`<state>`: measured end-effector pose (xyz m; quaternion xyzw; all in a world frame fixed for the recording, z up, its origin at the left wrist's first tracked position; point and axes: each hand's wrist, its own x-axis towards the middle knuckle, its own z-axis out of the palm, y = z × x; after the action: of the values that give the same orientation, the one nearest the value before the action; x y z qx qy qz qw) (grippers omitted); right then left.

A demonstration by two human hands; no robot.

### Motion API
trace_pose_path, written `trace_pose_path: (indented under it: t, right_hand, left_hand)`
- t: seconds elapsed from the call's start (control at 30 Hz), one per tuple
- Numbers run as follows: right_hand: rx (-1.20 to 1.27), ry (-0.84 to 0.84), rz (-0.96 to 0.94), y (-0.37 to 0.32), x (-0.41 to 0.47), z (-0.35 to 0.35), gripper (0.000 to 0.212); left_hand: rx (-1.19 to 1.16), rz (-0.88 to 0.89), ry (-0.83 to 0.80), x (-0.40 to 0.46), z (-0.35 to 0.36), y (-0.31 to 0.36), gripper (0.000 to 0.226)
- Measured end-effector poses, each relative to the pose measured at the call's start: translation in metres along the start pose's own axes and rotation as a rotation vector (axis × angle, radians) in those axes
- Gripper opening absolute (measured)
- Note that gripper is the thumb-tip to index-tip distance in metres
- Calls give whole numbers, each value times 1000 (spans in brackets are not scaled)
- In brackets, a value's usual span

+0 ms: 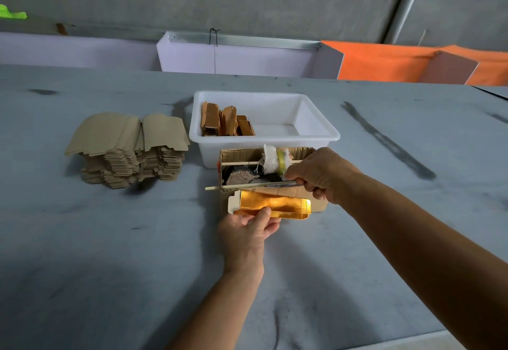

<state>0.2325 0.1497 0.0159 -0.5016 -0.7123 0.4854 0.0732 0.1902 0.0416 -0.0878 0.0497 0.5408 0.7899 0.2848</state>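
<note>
My left hand (251, 228) pinches a flat gold-foil carton blank (275, 206), thumb on top, just in front of a small open cardboard box (308, 205). My right hand (320, 176) grips the near end of a thin stick (247, 185) that lies across the box's front edge. A second stick (239, 162) crosses the box further back, wrapped with white cloth and yellow tape (276, 160). Dark lumps lie inside the box.
A white plastic tub (316, 118) behind the box holds several folded orange-brown cartons (225, 123) at its left end. A tall stack of flat tan carton blanks (129, 149) stands to the left on the grey table. Lilac and orange boards line the far edge.
</note>
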Motion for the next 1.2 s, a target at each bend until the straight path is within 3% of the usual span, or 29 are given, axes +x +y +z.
trace_pose_path:
  t: [0.37, 1.2]
  right_hand:
    - [89, 11, 19, 12, -7, 6, 8]
    - [253, 22, 16, 35, -18, 13, 16]
  left_hand:
    - [11, -19, 27, 3, 0, -2, 9]
    - [28, -72, 36, 5, -1, -3, 6]
